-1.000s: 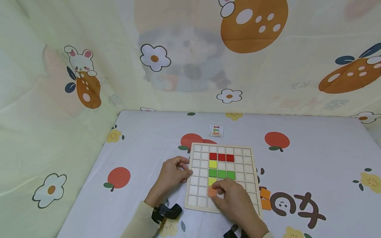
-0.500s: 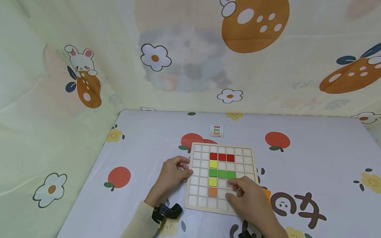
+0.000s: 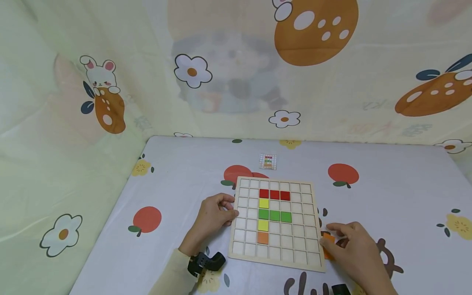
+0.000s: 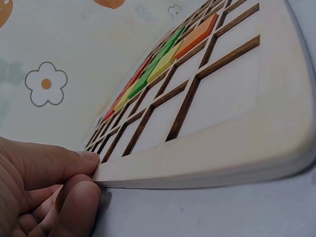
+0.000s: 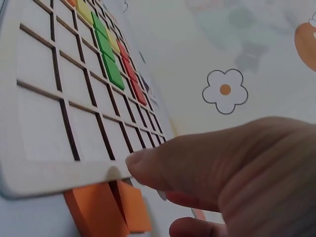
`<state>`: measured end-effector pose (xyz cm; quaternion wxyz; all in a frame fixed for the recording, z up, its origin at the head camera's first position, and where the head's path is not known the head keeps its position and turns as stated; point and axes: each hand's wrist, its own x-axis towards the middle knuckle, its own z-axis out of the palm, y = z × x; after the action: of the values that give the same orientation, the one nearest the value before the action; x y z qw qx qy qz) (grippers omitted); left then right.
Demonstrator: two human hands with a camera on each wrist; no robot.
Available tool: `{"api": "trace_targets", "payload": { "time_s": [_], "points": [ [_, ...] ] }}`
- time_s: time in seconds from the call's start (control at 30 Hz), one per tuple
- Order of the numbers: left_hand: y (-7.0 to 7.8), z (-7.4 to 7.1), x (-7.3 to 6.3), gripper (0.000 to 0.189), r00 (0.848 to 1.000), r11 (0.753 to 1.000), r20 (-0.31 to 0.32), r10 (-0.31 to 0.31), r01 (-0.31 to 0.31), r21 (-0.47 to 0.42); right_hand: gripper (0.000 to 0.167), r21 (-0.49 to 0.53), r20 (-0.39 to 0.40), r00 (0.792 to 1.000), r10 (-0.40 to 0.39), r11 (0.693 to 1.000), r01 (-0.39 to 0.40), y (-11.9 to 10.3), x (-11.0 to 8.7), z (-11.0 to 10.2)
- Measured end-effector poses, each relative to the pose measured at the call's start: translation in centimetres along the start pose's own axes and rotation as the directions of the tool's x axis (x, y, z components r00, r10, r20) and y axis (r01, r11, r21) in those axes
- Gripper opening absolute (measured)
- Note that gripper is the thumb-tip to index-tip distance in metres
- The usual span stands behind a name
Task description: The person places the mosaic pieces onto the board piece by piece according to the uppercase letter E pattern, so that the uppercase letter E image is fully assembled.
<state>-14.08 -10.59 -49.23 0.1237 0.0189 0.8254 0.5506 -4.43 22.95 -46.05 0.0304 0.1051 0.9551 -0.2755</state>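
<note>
A square wooden grid board (image 3: 303, 246) lies flat on the table. Red tiles (image 3: 274, 194), yellow tiles (image 3: 263, 225), green tiles (image 3: 275, 215) and one orange tile (image 3: 263, 238) fill some of its cells. My left hand (image 3: 214, 215) holds the board's left rim with its fingertips; in the left wrist view, thumb and finger meet at that edge. Beside the right rim, two loose orange tiles (image 5: 96, 210) lie close together. Over them reaches my right hand (image 3: 355, 252), thumb and fingers apart, partly hiding them in the head view. Nothing shows between its fingertips.
A small printed card (image 3: 268, 161) with a coloured grid pattern lies behind the board. The table carries a white cloth (image 3: 184, 172) with printed fruit and flowers. A patterned curtain (image 3: 236, 123) hangs along the back and the left side.
My right hand has moved from the orange tile on the board rightward, across the cells, to the loose orange tiles beside the right rim. My left hand and the board stay put.
</note>
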Motion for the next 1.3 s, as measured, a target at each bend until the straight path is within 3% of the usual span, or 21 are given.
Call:
{"api": "trace_targets", "payload": {
  "time_s": [0.37,0.97,1.1,1.3],
  "points": [
    [0.1,0.0,0.0,0.03,1.0,1.0,0.003,-0.004,0.004,-0.008,0.032,-0.016,0.037,0.999,-0.027,1.0,0.027,1.1,-0.4,0.1],
    [0.1,0.0,0.0,0.029,1.0,1.0,-0.005,-0.002,0.002,0.0,0.021,0.026,0.1,0.995,0.02,0.999,-0.022,1.5,-0.1,0.0],
    [0.1,0.0,0.0,0.029,1.0,1.0,-0.002,0.0,0.0,-0.004,0.017,0.08,0.069,0.998,0.008,0.997,-0.013,1.7,-0.5,0.1],
    [0.1,0.0,0.0,0.029,1.0,1.0,0.0,0.0,0.0,-0.011,0.02,0.132,-0.031,0.996,-0.084,0.987,0.088,2.0,-1.0,0.4]
  ]
}}
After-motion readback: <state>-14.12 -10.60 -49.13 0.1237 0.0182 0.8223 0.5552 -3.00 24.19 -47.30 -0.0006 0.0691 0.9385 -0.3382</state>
